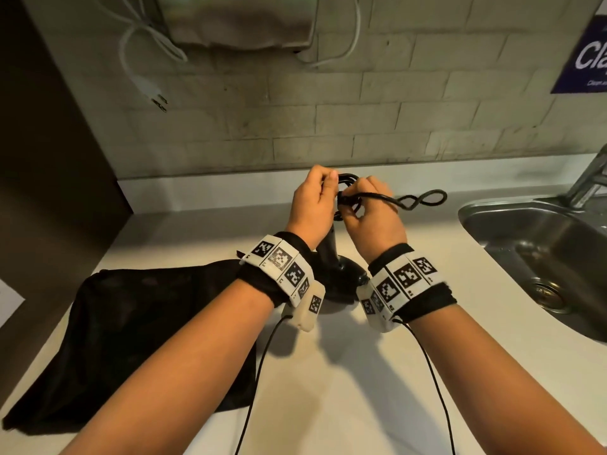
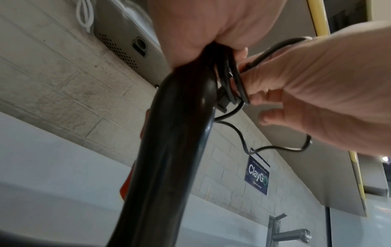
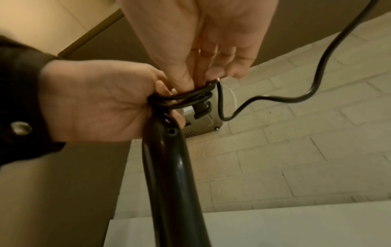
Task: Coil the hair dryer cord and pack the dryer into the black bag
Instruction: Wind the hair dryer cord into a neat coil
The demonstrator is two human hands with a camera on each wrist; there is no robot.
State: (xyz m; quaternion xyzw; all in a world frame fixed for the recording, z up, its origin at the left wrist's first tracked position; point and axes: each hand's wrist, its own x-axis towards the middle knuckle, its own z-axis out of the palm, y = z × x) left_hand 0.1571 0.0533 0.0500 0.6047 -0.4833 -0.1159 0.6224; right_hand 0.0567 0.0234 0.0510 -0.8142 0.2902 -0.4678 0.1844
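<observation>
The black hair dryer (image 1: pixel 328 254) stands head down on the white counter (image 1: pixel 377 372), handle pointing up. Its black cord (image 1: pixel 348 192) is gathered in several loops at the handle's top end. My left hand (image 1: pixel 328 187) grips those loops against the handle end (image 3: pixel 169 167). My right hand (image 1: pixel 351 206) pinches the cord (image 3: pixel 190 97) beside the coil. A loose twisted loop of cord (image 1: pixel 423 198) sticks out to the right. The black bag (image 1: pixel 138 330) lies flat on the counter at the left, partly under my left forearm. The dryer's head is mostly hidden behind my wrists.
A steel sink (image 1: pixel 525 244) with a faucet (image 1: pixel 588 182) is set into the counter at the right. A white cord with a plug (image 1: pixel 144 80) hangs on the tiled wall, under a grey wall unit (image 1: pixel 239 18). A dark cabinet (image 1: pixel 39 159) stands at the left.
</observation>
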